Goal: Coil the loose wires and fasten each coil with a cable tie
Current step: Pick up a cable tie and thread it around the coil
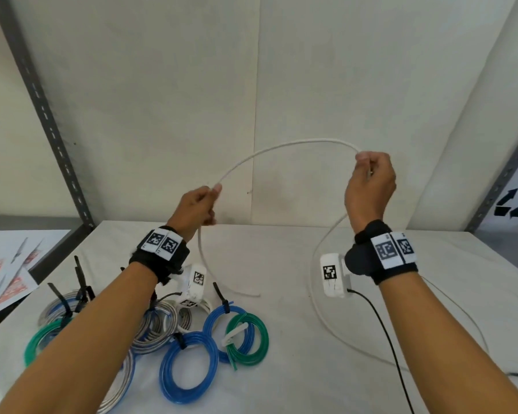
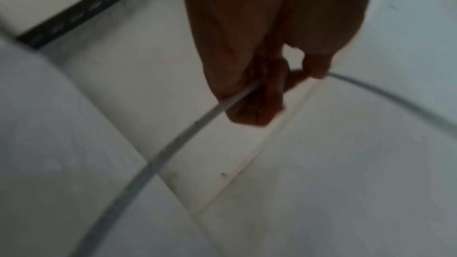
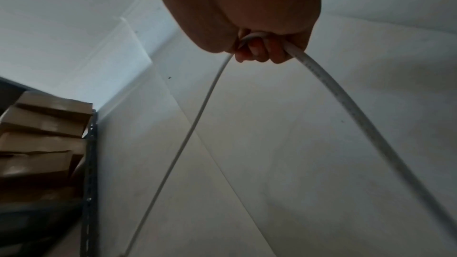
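We hold the white wire (image 1: pixel 284 146) arched above the table (image 1: pixel 281 264): our left hand (image 1: pixel 196 209) and right hand (image 1: pixel 370 186) each grip it, well apart; its tails reach the table.

White wire (image 1: pixel 284 146) lifted in an arch above the bench (image 1: pixel 281 258), finished coils lying at the near left

The thin, pale wire bows upward between two raised points; one end drops to a loose tail on the bench, the other sweeps down in a wide curve along the right. Blue coils (image 1: pixel 189 367), a green coil (image 1: pixel 247 339) and silver-grey coils (image 1: pixel 154 330) lie flat in an overlapping cluster, each bound with a cable tie (image 1: pixel 222 297), mostly black, one white
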Tool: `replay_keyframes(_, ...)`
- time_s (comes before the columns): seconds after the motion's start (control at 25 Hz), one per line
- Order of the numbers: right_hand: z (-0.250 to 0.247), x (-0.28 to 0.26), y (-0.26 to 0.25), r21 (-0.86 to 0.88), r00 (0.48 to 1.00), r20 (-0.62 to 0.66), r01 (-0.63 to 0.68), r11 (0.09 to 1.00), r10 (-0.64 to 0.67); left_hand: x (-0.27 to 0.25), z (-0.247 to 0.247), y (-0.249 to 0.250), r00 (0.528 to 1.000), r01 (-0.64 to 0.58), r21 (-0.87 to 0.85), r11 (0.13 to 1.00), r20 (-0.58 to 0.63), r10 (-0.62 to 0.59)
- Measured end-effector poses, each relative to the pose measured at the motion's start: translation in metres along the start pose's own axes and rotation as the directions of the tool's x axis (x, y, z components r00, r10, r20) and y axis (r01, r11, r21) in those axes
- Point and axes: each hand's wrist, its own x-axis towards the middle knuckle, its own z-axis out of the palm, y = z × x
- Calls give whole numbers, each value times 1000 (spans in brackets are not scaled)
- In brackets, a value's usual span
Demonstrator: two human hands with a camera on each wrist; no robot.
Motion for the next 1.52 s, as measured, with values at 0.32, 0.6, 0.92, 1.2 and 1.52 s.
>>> replay_keyframes(0.32, 10, -63, 0, 89, 627, 751, -406, 909, 206, 28, 15, 27, 899, -11, -877, 480, -219, -379)
replay_keyframes(0.6, 1, -50, -4, 276, 482, 876, -522, 807, 12, 20, 14, 30, 765, 38, -912, 409, -237, -599)
replay_keyframes(0.92, 31, -56, -14, 173, 816, 563, -268, 948, 128, 3, 42, 10, 807, 140, -810, 570, -240, -539)
replay_keyframes(1.2, 35, -63, -22, -244, 820, 572, 134, 961, 30, -35, 80, 32, 988, -38, 318, 947, -129, 83)
replay_keyframes(1.52, 40, -96, -18, -44, 681, 707, 311, 949, -191, -43, 98, 50, 969, 242, -326, 914, 137, -207)
